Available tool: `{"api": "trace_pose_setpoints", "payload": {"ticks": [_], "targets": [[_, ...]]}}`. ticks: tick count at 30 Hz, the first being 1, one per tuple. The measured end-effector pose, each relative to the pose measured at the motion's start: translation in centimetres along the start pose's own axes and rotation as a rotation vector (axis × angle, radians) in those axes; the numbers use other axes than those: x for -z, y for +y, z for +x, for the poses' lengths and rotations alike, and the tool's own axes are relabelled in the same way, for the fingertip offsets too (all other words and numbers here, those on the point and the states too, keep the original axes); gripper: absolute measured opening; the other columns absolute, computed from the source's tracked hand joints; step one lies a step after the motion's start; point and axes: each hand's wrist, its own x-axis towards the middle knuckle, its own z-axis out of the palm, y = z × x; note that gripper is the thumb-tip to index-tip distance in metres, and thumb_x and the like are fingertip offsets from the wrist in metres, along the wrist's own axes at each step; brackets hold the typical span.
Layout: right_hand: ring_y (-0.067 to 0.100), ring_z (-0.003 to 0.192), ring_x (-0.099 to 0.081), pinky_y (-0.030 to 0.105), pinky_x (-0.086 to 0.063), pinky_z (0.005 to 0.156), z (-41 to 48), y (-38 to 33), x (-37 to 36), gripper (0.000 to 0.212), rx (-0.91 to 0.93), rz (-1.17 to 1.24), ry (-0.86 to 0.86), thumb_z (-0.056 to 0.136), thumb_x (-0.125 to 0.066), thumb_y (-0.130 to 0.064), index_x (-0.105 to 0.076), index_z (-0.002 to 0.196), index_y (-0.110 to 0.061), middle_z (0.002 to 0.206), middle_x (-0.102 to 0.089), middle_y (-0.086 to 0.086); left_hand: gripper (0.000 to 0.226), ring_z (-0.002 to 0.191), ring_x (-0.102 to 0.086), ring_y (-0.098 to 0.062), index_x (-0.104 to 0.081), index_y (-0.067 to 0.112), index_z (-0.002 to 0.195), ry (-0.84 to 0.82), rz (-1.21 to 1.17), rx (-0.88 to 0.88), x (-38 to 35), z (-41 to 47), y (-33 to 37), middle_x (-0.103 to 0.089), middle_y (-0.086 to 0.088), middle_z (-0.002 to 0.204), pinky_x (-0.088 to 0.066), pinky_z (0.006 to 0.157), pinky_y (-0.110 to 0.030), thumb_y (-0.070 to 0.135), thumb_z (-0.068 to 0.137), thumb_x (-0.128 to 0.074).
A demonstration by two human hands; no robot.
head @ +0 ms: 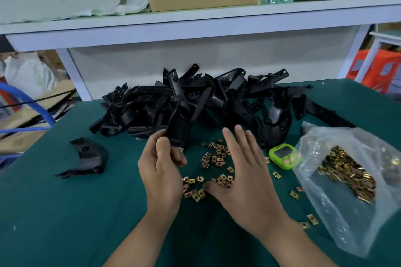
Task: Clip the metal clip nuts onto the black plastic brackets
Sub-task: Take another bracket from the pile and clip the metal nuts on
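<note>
Black bracket (178, 133) pinched by left hand (161, 172), its base hidden; right hand (245, 173) spread flat, covering some clip nuts (213, 158).

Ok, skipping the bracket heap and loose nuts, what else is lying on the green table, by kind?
Black plastic bracket lying apart from the heap: 1
Lime-green square timer: 1
Clear plastic bag of brass-coloured clip nuts: 1
Total: 3

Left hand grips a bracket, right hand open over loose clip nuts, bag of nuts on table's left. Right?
No: the head view shows the bag of nuts on the right of the table. The left hand does grip a bracket; the right hand is open over the loose clip nuts.
</note>
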Motion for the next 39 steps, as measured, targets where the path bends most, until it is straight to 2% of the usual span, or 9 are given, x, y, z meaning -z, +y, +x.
{"api": "trace_pose_setpoints", "payload": {"ticks": [7,12,15,19,22,25,31,36,39], "targets": [[0.025,0.157,-0.015,0.044,-0.008,0.127,0.1,-0.7,1.2,0.089,0.051,-0.223,0.196,0.083,-0.075,-0.046,-0.033,0.158,-0.019,0.167,-0.026,0.007,0.048,0.055,-0.047,-0.021,-0.045,0.014,0.056,-0.12,0.033,0.275,-0.7,-4.4,0.0,-0.051,-0.003,0.056,-0.042,0.05,-0.028,0.045,0.092,-0.05],[0.022,0.094,-0.065,0.04,-0.048,0.095,-0.3,0.0,1.6,0.071,0.005,-0.16,0.134,0.069,-0.085,-0.004,-0.061,0.135,-0.016,0.104,-0.071,-0.005,0.054,0.055,-0.054,-0.022,-0.058,0.008,0.055,-0.332,0.112,0.098,0.0,-4.5,0.2,-0.055,-0.011,0.055,-0.044,0.054,-0.022,0.046,0.094,-0.05],[0.017,0.085,-0.067,0.035,-0.054,0.077,-0.1,0.2,2.5,0.051,-0.061,0.013,0.118,0.083,-0.079,-0.01,-0.065,0.129,-0.026,0.097,-0.071,-0.013,0.026,0.084,-0.065,-0.011,-0.078,0.029,0.103,-0.364,0.061,0.026,0.5,-4.0,0.6,-0.07,0.002,0.087,-0.052,0.074,-0.02,0.032,0.087,-0.058],[0.007,0.061,-0.057,0.021,-0.041,0.054,0.3,0.4,3.0,0.017,-0.174,0.301,-0.096,0.095,-0.065,-0.026,-0.073,0.103,-0.038,0.065,-0.061,-0.018,0.062,0.134,-0.05,-0.003,-0.057,0.047,0.137,-0.563,0.364,-0.29,1.0,-3.4,0.8,-0.057,0.023,0.138,-0.039,0.104,-0.014,0.016,0.083,-0.063],[0.003,0.058,-0.056,0.02,-0.041,0.053,0.3,0.7,3.8,0.011,-0.205,0.413,-0.145,0.089,-0.066,-0.033,-0.072,0.088,-0.041,0.063,-0.063,-0.018,0.033,0.113,-0.064,-0.004,-0.062,0.046,0.122,-0.61,0.427,-0.278,0.8,-3.8,0.3,-0.068,0.023,0.118,-0.047,0.09,-0.016,0.029,0.094,-0.058],[0.006,0.062,-0.06,0.026,-0.048,0.057,0.1,1.1,4.3,0.029,-0.175,0.041,0.035,0.083,-0.075,-0.031,-0.066,0.109,-0.041,0.073,-0.068,-0.018,0.013,0.077,-0.063,-0.008,-0.063,0.043,0.103,-0.54,0.444,-0.22,0.5,-4.3,0.0,-0.068,0.015,0.085,-0.049,0.065,-0.019,0.043,0.093,-0.056],[0.02,0.075,-0.061,0.033,-0.043,0.069,-0.3,0.8,2.3,0.056,-0.132,-0.276,0.105,0.077,-0.077,-0.019,-0.059,0.13,-0.024,0.088,-0.066,-0.008,0.03,0.059,-0.052,-0.004,-0.066,0.025,0.074,-0.451,0.193,-0.022,-0.1,-4.1,0.3,-0.058,0.011,0.062,-0.044,0.055,-0.021,0.045,0.095,-0.058],[0.017,0.061,-0.051,0.032,-0.037,0.055,-0.1,1.3,1.9,0.02,-0.395,-0.192,0.027,0.087,-0.064,-0.043,-0.049,0.092,-0.032,0.07,-0.056,-0.012,0.045,0.13,-0.044,0.003,-0.068,0.042,0.126,-0.642,0.965,-0.296,2.4,-1.4,-0.5,-0.057,0.03,0.133,-0.034,0.112,-0.022,0.058,0.085,-0.062],[0.022,0.065,-0.05,0.035,-0.038,0.058,-0.4,1.9,1.4,0.02,-0.404,-0.227,-0.06,0.087,-0.06,-0.045,-0.048,0.087,-0.029,0.072,-0.057,-0.01,0.057,0.144,-0.033,-0.002,-0.056,0.048,0.141,-0.891,0.971,-0.129,2.1,-1.1,-1.2,-0.042,0.026,0.153,-0.021,0.123,-0.026,0.051,0.086,-0.071]]}}
